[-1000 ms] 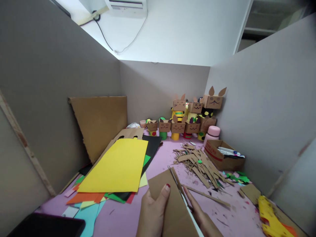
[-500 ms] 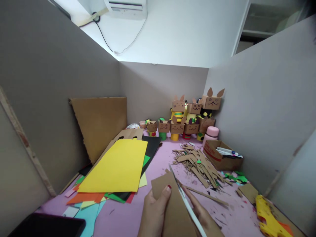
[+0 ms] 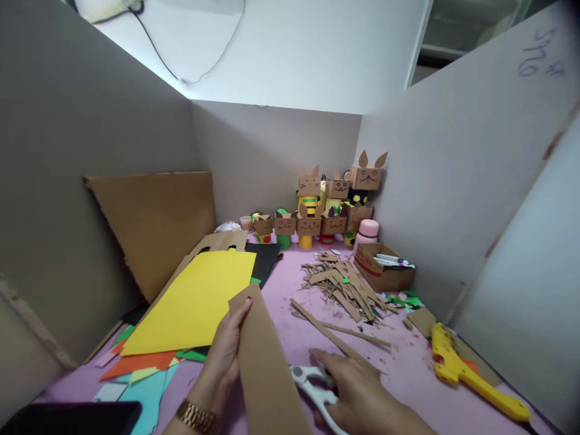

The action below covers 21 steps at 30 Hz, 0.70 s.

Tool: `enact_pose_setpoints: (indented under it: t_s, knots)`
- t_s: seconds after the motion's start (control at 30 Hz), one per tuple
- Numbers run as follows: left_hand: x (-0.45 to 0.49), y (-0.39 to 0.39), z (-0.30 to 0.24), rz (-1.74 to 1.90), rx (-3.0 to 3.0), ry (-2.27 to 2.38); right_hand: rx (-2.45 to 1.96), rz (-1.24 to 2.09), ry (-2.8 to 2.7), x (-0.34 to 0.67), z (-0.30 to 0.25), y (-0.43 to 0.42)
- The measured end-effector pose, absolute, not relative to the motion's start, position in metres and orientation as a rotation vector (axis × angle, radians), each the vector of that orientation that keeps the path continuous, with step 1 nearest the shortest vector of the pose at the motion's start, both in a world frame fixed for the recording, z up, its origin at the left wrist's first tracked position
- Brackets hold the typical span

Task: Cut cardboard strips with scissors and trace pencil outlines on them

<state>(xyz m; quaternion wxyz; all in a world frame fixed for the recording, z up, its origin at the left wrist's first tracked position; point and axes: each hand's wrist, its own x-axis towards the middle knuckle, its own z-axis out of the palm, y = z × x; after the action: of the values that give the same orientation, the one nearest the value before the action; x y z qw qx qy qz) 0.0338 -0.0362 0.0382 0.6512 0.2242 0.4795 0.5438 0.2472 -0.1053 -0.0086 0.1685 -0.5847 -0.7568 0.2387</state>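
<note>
My left hand (image 3: 222, 361) grips a long brown cardboard piece (image 3: 267, 368) along its left edge, thumb near the top corner, holding it tilted above the pink table (image 3: 281, 302). My right hand (image 3: 357, 393) rests low on the table with its fingers on white-handled scissors (image 3: 312, 393), which lie flat beside the cardboard. A freshly cut thin cardboard strip (image 3: 330, 332) lies just beyond the right hand.
A yellow sheet (image 3: 194, 299) tops a stack of coloured paper at left. A pile of cardboard scraps (image 3: 344, 287), a small box with pens (image 3: 383, 269), a yellow glue gun (image 3: 466, 374) and cardboard animal figures (image 3: 330, 205) stand to the right and back. Grey partitions enclose the table.
The view shifted right and down. The scissors went from cutting along the cardboard's right edge to lying on the table under my right hand. A cut strip now lies on the table.
</note>
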Motion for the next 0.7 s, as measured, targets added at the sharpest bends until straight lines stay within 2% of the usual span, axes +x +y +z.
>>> enact_pose_setpoints:
  t_s: [0.17, 0.3, 0.57, 0.63, 0.7]
  knots:
    - [0.039, -0.038, 0.04, 1.174, 0.452, 1.126, -1.445, 0.664, -2.411, 0.243, -0.003, -0.114]
    - [0.044, -0.038, 0.037, 1.156, 0.436, 1.146, -1.472, 0.589, -2.46, 0.246, -0.007, -0.112]
    - [0.048, -0.038, 0.031, 1.16, 0.43, 1.167, -1.181, 0.916, -2.406, 0.261, 0.006, -0.106]
    - [0.047, -0.037, 0.031, 1.17, 0.446, 1.157, -1.255, 0.832, -2.327, 0.261, 0.007, -0.101]
    - [0.047, -0.036, 0.031, 1.179, 0.459, 1.153, -1.499, 0.604, -2.164, 0.262, 0.007, -0.095]
